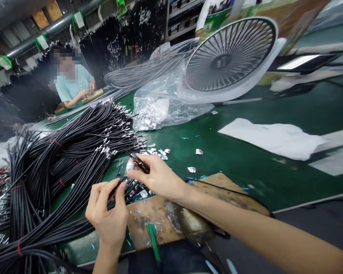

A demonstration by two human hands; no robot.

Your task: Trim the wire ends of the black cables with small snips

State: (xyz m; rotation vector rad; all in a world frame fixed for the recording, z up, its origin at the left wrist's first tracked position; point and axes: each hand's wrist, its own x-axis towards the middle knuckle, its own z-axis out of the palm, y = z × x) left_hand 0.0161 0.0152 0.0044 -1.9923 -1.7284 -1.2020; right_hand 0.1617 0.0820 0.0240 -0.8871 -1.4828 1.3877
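My left hand (108, 209) pinches a black cable (120, 183) near its end, thumb against fingers. Close beside it, my right hand (157, 175) is closed around dark tweezers (141, 163), which point up and to the left. Something small and white (129, 165) shows at the right hand's fingertips, by the cable's end; I cannot tell what it is. Left of both hands lie thick bundles of black cables (82, 152) with silvery ends, tied with red bands. Scraps of silver foil (191, 169) lie scattered beyond my hands.
A worn wooden board (143, 217) with blue snippets lies beneath my forearm, with a green-handled tool (153, 236). On the green table (205, 137) stand a round fan (231, 57), a clear plastic bag (160, 110) and white sheets (268, 137). Another person (74, 83) works across the table.
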